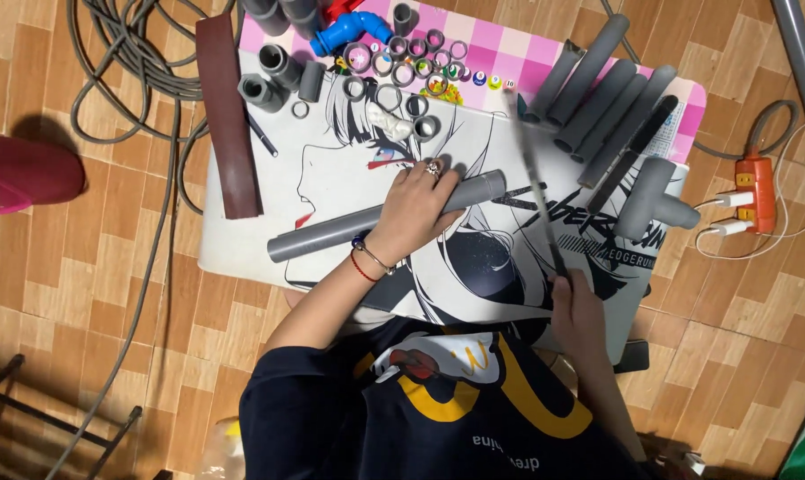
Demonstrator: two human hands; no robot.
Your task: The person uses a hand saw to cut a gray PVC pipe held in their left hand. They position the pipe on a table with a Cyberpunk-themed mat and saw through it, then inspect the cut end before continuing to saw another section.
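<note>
A long grey plastic pipe [331, 229] lies slantwise across a small table covered with a printed cartoon mat [269, 240]. My left hand [417, 206] presses down on the pipe near its right end, fingers wrapped over it. My right hand [576, 307] grips the handle end of a thin long saw blade [534, 182], which is motion-blurred and slants up toward the table's far side, just right of the pipe's end. A ring and wrist bracelets show on my left hand.
Several cut grey pipe rings [402, 53] and short fittings [273, 76] lie at the far edge, with a blue elbow fitting [349, 28]. Longer grey pipes [607, 98] and a tee piece [656, 196] lie at right. A brown strip [229, 116] lies left; hoses [136, 62], an orange power strip [755, 191] on the floor.
</note>
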